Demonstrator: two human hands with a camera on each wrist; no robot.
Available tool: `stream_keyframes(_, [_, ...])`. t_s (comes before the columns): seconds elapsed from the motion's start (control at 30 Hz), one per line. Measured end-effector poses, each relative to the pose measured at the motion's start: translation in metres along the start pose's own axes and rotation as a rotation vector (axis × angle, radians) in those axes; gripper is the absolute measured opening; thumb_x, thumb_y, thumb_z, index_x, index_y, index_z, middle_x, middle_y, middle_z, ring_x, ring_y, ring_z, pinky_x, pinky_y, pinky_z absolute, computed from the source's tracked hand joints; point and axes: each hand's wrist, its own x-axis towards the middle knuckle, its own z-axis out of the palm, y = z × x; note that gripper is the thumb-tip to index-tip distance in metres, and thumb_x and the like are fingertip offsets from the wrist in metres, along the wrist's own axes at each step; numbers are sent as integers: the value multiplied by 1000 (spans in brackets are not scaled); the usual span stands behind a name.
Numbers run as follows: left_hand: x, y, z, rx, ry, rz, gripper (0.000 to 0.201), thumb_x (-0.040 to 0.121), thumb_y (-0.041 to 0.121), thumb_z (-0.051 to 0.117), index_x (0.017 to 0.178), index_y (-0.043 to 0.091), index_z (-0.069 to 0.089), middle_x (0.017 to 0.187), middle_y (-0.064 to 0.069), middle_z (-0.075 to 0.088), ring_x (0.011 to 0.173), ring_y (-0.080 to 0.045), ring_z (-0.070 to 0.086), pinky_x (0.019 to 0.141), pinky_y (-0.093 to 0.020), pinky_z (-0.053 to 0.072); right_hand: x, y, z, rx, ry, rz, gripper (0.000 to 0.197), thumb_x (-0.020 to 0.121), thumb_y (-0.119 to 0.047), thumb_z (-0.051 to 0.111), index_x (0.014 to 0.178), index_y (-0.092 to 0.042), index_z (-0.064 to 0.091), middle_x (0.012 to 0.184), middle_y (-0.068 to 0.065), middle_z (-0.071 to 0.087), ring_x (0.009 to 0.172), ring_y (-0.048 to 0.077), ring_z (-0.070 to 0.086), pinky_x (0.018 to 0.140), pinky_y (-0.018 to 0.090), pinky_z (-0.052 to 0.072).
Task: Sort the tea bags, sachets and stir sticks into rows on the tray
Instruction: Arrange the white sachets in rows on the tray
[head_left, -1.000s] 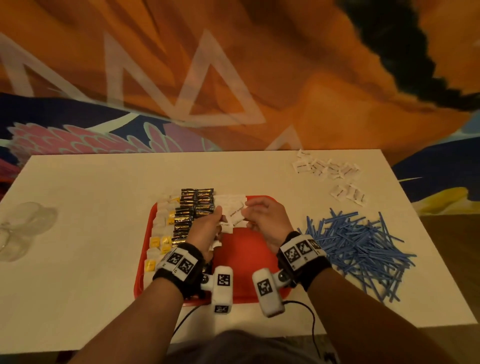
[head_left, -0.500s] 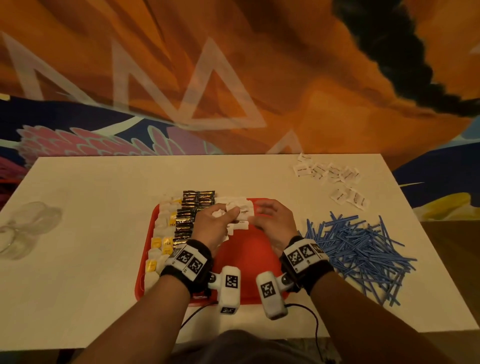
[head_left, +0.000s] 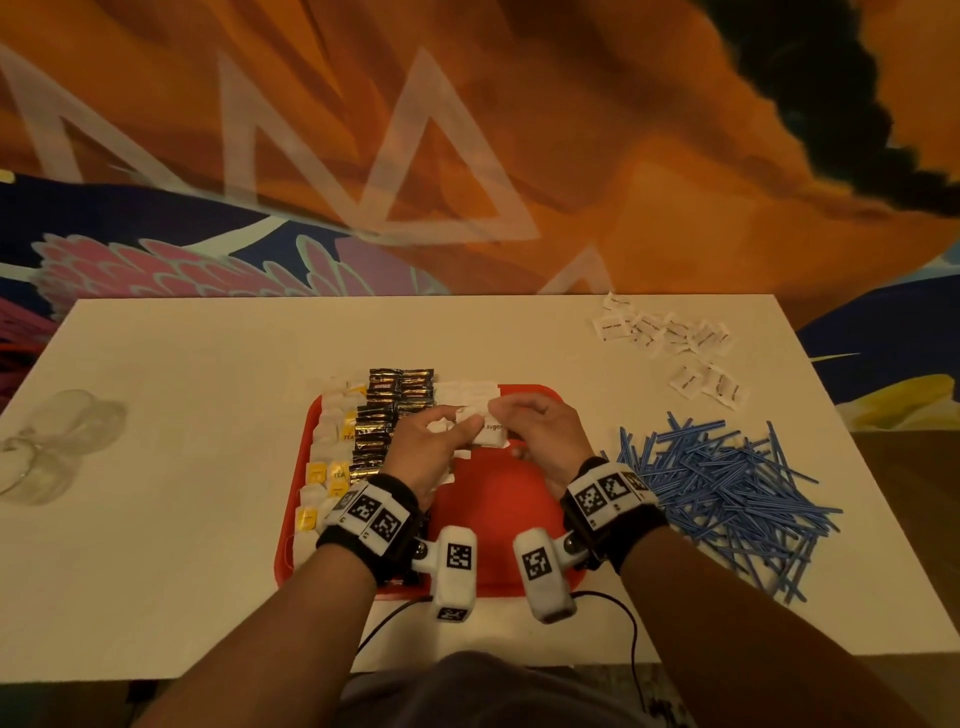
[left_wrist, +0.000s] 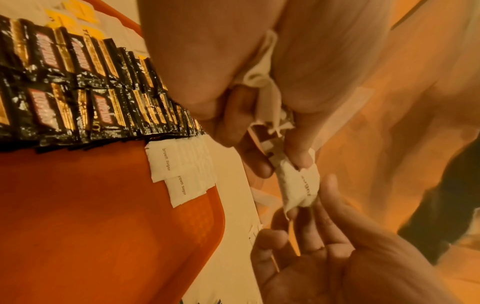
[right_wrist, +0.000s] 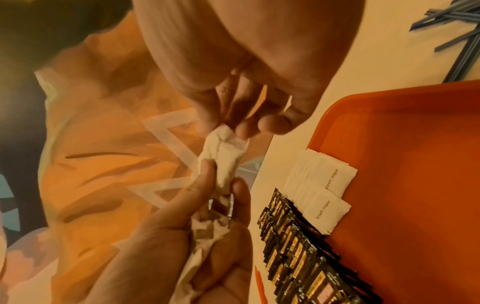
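Over the far part of the red tray (head_left: 498, 499), my left hand (head_left: 467, 423) and right hand (head_left: 501, 415) meet on one white sugar sachet (head_left: 485, 431). In the left wrist view my left hand (left_wrist: 280, 162) pinches the top of this sachet (left_wrist: 298, 185), and my right hand (left_wrist: 311, 222) takes its lower end. A crumpled bunch of white sachets (right_wrist: 202, 236) lies gripped in my left palm. On the tray lie tea bags (head_left: 332, 457) at the left, black sachets (head_left: 387, 415) beside them, then a short row of brown sugar sachets (head_left: 467, 392).
A heap of blue stir sticks (head_left: 722, 488) lies on the white table right of the tray. Several loose white sachets (head_left: 665, 332) are scattered at the far right corner. A clear plastic item (head_left: 47, 441) sits near the left edge. A painted wall rises behind.
Half a second ago both hands were low at the sugar sachet row. Now they are lifted a little, with one sachet held between them.
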Motion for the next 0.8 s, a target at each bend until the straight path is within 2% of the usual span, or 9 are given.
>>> stream_keyframes(0.13, [5, -3, -3, -4, 52, -29, 14, 88, 27, 74, 82, 16, 72, 77, -8, 67, 69, -23, 60, 62, -30, 48, 3, 10, 2, -50, -57, 30, 11, 80, -11, 78, 88, -13, 71, 84, 5, 73, 67, 10, 63, 57, 23, 47])
stream_keyframes(0.23, [14, -12, -8, 4, 112, -44, 20, 86, 37, 76, 78, 19, 74, 77, -7, 66, 66, -19, 58, 61, -30, 48, 5, 17, 2, -67, -45, 27, 13, 79, -12, 79, 89, -10, 71, 87, 9, 74, 66, 9, 63, 58, 22, 49])
stream_keyframes(0.3, [19, -21, -12, 31, 150, -38, 18, 83, 40, 78, 76, 24, 77, 93, -6, 74, 83, -23, 67, 78, -38, 53, 8, 26, 3, -85, -64, 54, 15, 78, -13, 81, 88, -10, 71, 82, 7, 74, 62, 8, 63, 56, 21, 49])
stream_keyframes(0.37, [21, -28, -14, 64, 176, -46, 17, 83, 40, 78, 72, 26, 77, 94, -5, 76, 90, -24, 70, 87, -41, 54, 14, 38, 3, -146, -73, 83, 22, 76, -16, 83, 92, -8, 71, 78, 5, 73, 56, 6, 63, 53, 20, 48])
stream_keyframes(0.43, [23, -34, -18, 98, 214, -50, 22, 87, 36, 75, 71, 20, 75, 72, -1, 72, 69, -17, 66, 78, -37, 53, 21, 50, 3, -242, -58, 96, 30, 75, -21, 84, 97, -6, 72, 83, 5, 74, 56, 4, 63, 52, 17, 47])
stream_keyframes(0.5, [24, -38, -24, 107, 242, -63, 22, 91, 31, 71, 78, 14, 74, 59, 1, 64, 55, -13, 57, 68, -34, 48, 30, 61, 0, -343, -46, 105, 30, 76, -24, 83, 99, -8, 73, 88, 4, 74, 61, 3, 63, 52, 14, 45])
stream_keyframes(0.6, [25, -44, -38, 128, 259, -97, 22, 93, 32, 69, 83, 12, 74, 58, 1, 64, 55, -14, 56, 62, -32, 47, 42, 72, -8, -489, -34, 125, 24, 80, -30, 79, 99, -15, 74, 93, -3, 72, 73, 2, 61, 54, 10, 40])
stream_keyframes(0.7, [22, -46, -51, 139, 267, -109, 22, 93, 32, 69, 85, 11, 74, 61, 0, 64, 56, -13, 57, 53, -23, 46, 57, 79, -12, -641, -25, 143, 31, 82, -40, 75, 103, -16, 73, 98, -8, 70, 76, 0, 57, 56, 13, 37])
stream_keyframes(0.8, [19, -46, -63, 157, 276, -139, 24, 92, 34, 69, 91, 10, 74, 62, 1, 63, 53, -10, 56, 49, -22, 43, 74, 84, -7, -651, 1, 159, 36, 81, -41, 76, 108, -16, 73, 105, -5, 70, 90, 10, 63, 69, 18, 47])
